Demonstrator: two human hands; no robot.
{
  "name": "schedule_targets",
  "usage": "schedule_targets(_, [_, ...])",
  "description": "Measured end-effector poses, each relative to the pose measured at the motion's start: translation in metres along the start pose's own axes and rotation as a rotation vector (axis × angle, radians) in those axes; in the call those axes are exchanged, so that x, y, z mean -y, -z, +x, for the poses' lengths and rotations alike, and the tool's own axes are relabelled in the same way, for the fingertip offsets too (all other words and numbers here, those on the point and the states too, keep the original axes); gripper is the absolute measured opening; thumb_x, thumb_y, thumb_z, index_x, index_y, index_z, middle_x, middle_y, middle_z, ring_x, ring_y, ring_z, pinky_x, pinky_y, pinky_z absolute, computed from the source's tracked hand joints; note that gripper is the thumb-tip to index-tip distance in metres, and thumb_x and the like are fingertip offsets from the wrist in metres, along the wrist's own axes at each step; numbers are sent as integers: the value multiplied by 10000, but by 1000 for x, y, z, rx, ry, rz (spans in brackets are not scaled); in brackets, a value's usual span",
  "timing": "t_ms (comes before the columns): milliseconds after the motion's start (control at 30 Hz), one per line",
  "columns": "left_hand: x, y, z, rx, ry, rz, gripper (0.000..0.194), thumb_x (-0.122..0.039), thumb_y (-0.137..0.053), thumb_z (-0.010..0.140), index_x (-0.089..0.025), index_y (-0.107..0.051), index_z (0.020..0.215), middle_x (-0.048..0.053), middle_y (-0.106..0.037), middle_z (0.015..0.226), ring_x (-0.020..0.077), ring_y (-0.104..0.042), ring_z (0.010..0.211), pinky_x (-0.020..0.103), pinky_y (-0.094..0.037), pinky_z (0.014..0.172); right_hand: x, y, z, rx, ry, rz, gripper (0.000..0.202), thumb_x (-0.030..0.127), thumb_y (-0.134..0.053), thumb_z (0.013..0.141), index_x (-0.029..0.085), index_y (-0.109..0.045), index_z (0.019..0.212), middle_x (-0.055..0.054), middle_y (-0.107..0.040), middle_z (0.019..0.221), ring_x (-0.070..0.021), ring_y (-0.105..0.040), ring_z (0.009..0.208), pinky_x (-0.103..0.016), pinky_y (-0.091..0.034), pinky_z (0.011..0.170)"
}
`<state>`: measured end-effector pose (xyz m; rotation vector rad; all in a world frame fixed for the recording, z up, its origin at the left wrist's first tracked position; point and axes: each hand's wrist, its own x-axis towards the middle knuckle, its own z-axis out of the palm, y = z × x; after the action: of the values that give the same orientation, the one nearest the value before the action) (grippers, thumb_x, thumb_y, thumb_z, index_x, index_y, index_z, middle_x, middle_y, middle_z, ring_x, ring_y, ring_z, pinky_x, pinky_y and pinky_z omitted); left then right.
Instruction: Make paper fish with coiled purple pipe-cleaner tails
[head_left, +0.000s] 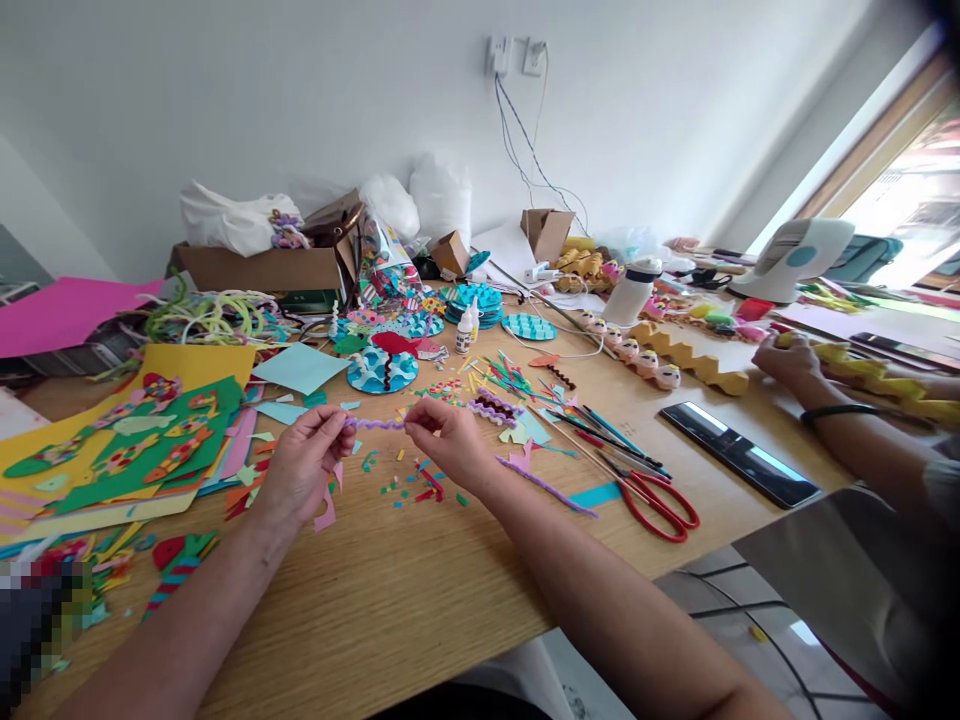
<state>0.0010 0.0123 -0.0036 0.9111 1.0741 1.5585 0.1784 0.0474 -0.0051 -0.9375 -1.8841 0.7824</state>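
Toward eight o'clock from my view's centre, my left hand and right hand both pinch the wavy purple strip stretched between them, which I judge light, soft and bendable, best held near its ends.

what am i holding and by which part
A wavy purple pipe cleaner, pinched by your left hand at one end of its visible stretch and your right hand at the other.

Craft wkrm, scissors, glue btls, col. paper
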Motion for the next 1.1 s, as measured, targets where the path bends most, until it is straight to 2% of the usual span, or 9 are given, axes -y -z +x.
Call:
schedule_targets(267, [-4, -2, -3, 38, 58, -134, 263, -343, -724, 619, -119, -650, 734, 23, -610, 623, 100, -532, 540, 185, -419, 466, -7, -1, 2, 13, -134, 263, 41, 206, -537, 699, 166, -549, 696, 34, -528, 601, -84, -480, 543, -208, -375, 530])
schedule_targets(567, [-3, 0, -2, 87, 103, -181, 216, -200, -764, 576, -142, -647, 748, 2, -610, 625, 70, -521, 529, 150, -429, 469, -3, 1, 1, 48, -219, 515, 61, 212, -557, 677, 163, -556, 714, 30, -569, 625, -76, -511, 570, -212, -395, 570])
schedule_targets(1100, [-1, 4, 3, 127, 137, -330, 192, -128, -782, 545, -149, -663, 693, -2, -588, 573, 55, -501, 494, 127, -428, 443, -1, -1, 0, 60, -234, 572, 43, 201, -573, 671, 165, -557, 687, 39, -561, 589, -72, -493, 550, -208, -378, 549])
